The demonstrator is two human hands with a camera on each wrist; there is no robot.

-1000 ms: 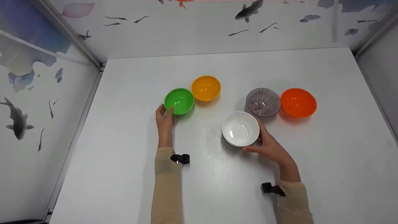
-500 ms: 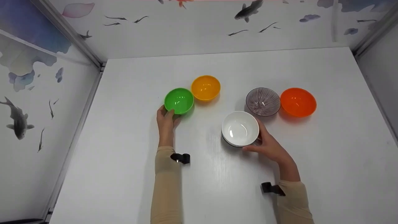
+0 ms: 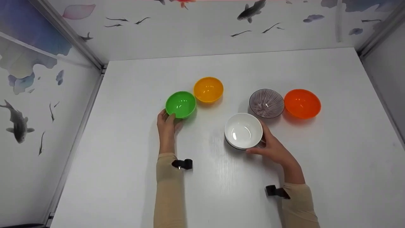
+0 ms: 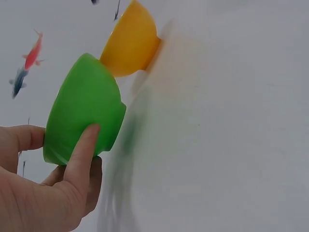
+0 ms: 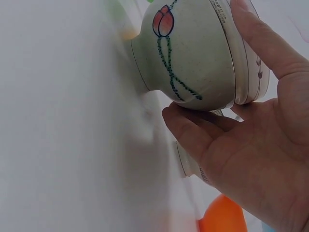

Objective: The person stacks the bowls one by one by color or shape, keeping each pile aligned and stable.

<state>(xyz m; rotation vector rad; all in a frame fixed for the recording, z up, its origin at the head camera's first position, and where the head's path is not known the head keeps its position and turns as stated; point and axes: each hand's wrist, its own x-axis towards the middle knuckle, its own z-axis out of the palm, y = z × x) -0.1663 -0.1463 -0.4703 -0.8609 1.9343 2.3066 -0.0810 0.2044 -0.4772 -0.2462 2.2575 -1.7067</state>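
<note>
My left hand [image 3: 166,129] pinches the near-left rim of a green bowl [image 3: 181,104], thumb at the rim and fingers under its side. In the left wrist view the green bowl is tilted, with a shadow on the table beside its foot. My right hand [image 3: 276,149] holds two stacked bowls from the right, thumb at the front and fingers round the back. On top is a white bowl [image 3: 243,130]; the lower bowl [image 5: 193,58] has a red tulip and green stems painted outside.
A yellow bowl [image 3: 208,90] stands right beside the green one, farther back. Behind the stack sits a grey-purple streaked bowl [image 3: 266,104], with an orange bowl [image 3: 302,104] at its right. All are on a white table [image 3: 110,152] enclosed by panels printed with fish.
My left hand has drawn the green bowl slightly back toward me, widening its distance from the yellow bowl a little. The right hand and its stack have stayed in place.
</note>
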